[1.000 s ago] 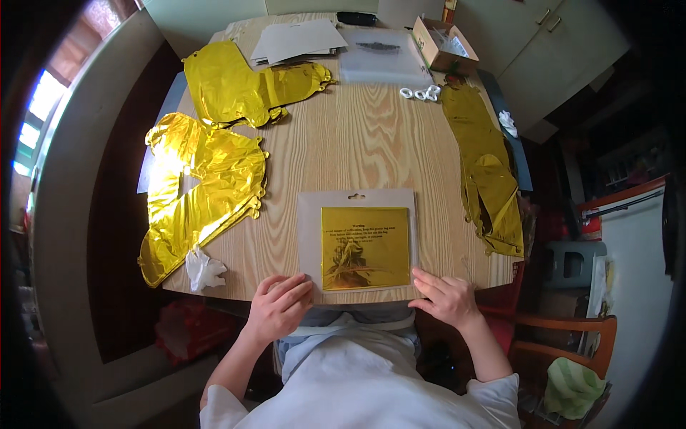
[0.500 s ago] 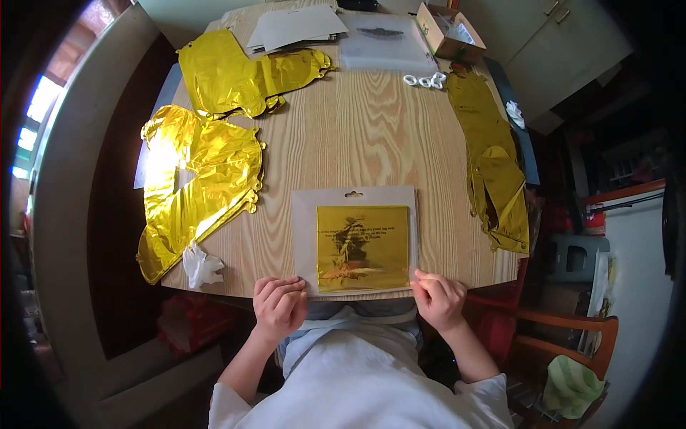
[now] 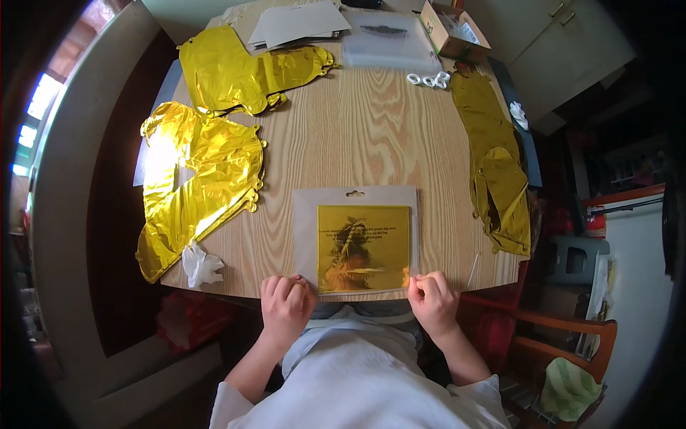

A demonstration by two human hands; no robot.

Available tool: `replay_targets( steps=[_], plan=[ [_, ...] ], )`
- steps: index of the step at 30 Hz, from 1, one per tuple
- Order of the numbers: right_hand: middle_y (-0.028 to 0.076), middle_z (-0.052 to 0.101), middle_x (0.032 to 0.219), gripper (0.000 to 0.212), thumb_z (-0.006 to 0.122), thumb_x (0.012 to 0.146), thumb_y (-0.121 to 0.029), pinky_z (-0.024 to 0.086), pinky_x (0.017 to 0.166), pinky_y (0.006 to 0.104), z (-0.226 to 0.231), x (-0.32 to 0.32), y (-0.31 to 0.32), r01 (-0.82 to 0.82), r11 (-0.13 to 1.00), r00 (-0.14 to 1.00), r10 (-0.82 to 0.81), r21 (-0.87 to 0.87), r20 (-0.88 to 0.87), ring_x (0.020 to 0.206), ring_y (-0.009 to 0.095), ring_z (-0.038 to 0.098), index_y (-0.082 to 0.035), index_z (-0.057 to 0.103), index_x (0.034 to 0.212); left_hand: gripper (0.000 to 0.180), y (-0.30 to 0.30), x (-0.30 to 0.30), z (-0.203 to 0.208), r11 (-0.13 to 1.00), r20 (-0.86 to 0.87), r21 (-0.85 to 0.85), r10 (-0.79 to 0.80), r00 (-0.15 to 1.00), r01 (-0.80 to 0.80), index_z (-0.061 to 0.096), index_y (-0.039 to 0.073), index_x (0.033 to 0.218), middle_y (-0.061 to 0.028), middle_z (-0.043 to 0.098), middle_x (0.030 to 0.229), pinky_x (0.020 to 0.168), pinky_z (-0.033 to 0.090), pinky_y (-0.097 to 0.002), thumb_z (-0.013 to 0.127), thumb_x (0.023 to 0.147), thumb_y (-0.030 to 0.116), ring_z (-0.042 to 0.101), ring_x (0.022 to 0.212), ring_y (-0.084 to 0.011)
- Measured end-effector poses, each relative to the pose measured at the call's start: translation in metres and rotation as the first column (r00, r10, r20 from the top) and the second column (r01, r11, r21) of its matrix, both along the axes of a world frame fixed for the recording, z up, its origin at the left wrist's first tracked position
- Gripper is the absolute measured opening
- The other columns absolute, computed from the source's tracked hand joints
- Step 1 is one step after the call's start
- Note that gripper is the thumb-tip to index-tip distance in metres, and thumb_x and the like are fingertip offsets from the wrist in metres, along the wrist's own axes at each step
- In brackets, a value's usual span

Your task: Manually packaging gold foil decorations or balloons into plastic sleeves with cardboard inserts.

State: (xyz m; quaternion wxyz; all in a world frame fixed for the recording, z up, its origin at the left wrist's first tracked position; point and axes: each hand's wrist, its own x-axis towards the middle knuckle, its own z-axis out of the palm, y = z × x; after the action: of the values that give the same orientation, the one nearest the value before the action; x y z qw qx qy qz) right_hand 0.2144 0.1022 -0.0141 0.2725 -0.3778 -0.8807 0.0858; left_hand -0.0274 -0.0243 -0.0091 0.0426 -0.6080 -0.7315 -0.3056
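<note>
A flat clear plastic package [image 3: 306, 214] lies at the table's near edge, with a pale backing card and a hang hole at the top. Inside it shows a folded square of shiny gold foil [image 3: 382, 243] with dark lettering and reflections across it. My left hand [image 3: 289, 304] is closed at the package's lower left corner, its fingers curled over the edge. At the lower right corner, my right hand [image 3: 434, 297] pinches the package's edge between thumb and bent fingers. A thin white stick [image 3: 474, 270] lies on the table just right of my right hand.
Uninflated gold foil balloons lie at the left [image 3: 229, 154], the far left [image 3: 229, 68] and the right [image 3: 496, 157]. Crumpled white tissue [image 3: 201, 266] sits near left. Farther back are pale cards [image 3: 304, 21], clear bags [image 3: 386, 53], white ribbon rolls [image 3: 429, 81] and a cardboard box [image 3: 454, 39].
Both hands have curled tighter at the package's lower corners. The lettering over the gold foil now appears the other way up. A thin white stick now shows beside my right hand.
</note>
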Motion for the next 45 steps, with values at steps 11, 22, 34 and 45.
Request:
replay_targets(
  steps=[11, 22, 34, 45],
  plan=[
    [0.0, 0.057, 0.092, 0.018, 0.07, 0.075, -0.003, 0.05, 0.054, 0.0319, 0.004, -0.002, -0.003, -0.017, 0.997, 0.999, 0.015, 0.069, 0.03, 0.066, 0.018, 0.059, -0.013, 0.064, 0.089, 0.026, 0.0, -0.002, 0.016, 0.996, -0.063, -0.056, 0.064, 0.996, -0.068, 0.06, 0.004, 0.095, -0.0114, 0.059, 0.102, 0.081, 0.044, -0.0403, 0.065, 0.07, -0.001, 0.057, 0.097, -0.0299],
    [-0.004, 0.069, 0.094, 0.016, 0.069, 0.079, -0.012, 0.048, 0.051, 0.0263, 0.006, -0.006, -0.003, -0.157, 0.963, 0.982, 0.129, 0.221, 0.135, 0.06, 0.013, 0.056, -0.013, 0.075, 0.094, 0.074, 0.012, 0.066, 0.003, 0.912, -0.098, -0.335, -0.283, 0.954, 0.236, 0.048, 0.01, 0.139, -0.0097, 0.046, 0.145, 0.113, 0.026, -0.0446, 0.069, 0.078, 0.047, 0.039, 0.137, -0.0278],
    [0.005, 0.071, 0.091, 0.012, 0.065, 0.083, -0.003, 0.054, 0.056, 0.0301, 0.014, 0.012, -0.002, -0.096, 0.992, 0.995, 0.093, 0.086, 0.045, 0.069, 0.021, 0.068, -0.006, 0.074, 0.091, 0.079, -0.023, 0.004, 0.012, 0.9, -0.146, -0.432, -0.136, 0.98, 0.061, 0.044, -0.001, 0.139, -0.019, 0.043, 0.145, 0.114, 0.025, -0.0486, 0.061, 0.084, 0.054, 0.037, 0.138, -0.0322],
    [0.012, 0.066, 0.107, 0.04, 0.055, 0.09, -0.004, 0.048, 0.063, 0.0249, 0.009, 0.013, 0.048, -0.16, 0.63, 0.947, -0.119, -0.76, -0.298, 0.071, 0.013, 0.06, 0.002, 0.049, 0.129, 0.063, 0.039, -0.056, 0.014, 0.992, 0.994, -0.073, 0.064, 0.085, 0.107, 0.032, 0.001, 0.146, -0.013, 0.047, 0.139, 0.092, 0.046, -0.031, 0.059, 0.088, 0.002, 0.054, 0.113, -0.0181]
  ],
)
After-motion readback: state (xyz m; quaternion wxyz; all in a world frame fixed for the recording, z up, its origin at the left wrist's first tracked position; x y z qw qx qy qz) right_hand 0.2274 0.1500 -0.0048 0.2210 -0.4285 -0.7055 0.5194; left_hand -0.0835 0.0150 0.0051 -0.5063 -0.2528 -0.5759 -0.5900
